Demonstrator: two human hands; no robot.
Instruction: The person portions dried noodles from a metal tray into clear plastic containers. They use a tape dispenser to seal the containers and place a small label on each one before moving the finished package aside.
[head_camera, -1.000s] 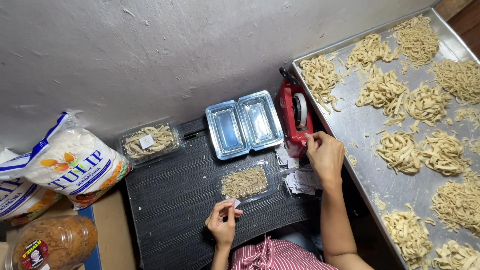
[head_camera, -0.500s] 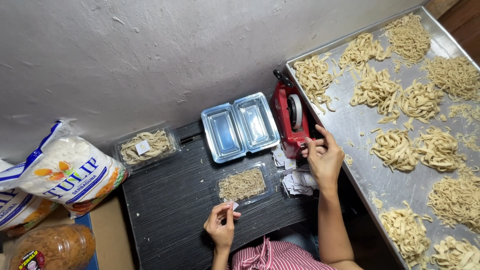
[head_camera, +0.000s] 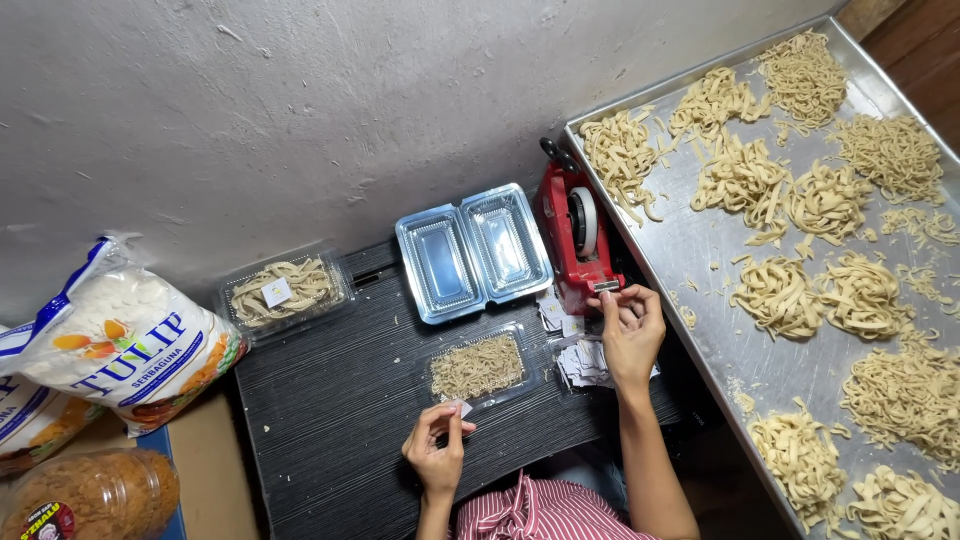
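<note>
1. From my remote seat, my left hand (head_camera: 437, 455) pinches a small white label (head_camera: 464, 409) between thumb and fingertips, fingers curled close, just at the near edge of the filled clear container (head_camera: 478, 366) lying on the dark table (head_camera: 330, 400).
2. My right hand (head_camera: 630, 330) is at the front of the red tape dispenser (head_camera: 577, 238), right of that container, thumb and forefinger closed together at the cutter end; I cannot tell for sure whether a strip of tape is between them.
3. The filled container holds fine pale noodles, its lid down, and sits mid-table between my two hands.
4. Directly behind the filled container, an empty clear hinged container (head_camera: 472, 250) lies open, both halves facing up, touching the dispenser's left side.
5. Loose white paper labels (head_camera: 580, 362) are scattered just right of the filled container, partly under my right wrist.
6. Farther left of the filled container, near the wall, a closed clear container of wide noodles (head_camera: 283, 288) carries a white label on top.
7. Well left of it, a printed plastic flour bag (head_camera: 130, 340) leans off the table's edge, with a lidded jar (head_camera: 90, 497) of brownish contents below.
8. Right of the dispenser, a large metal tray (head_camera: 690, 240) carries many separate nests of pale cut noodles (head_camera: 745, 180).
</note>
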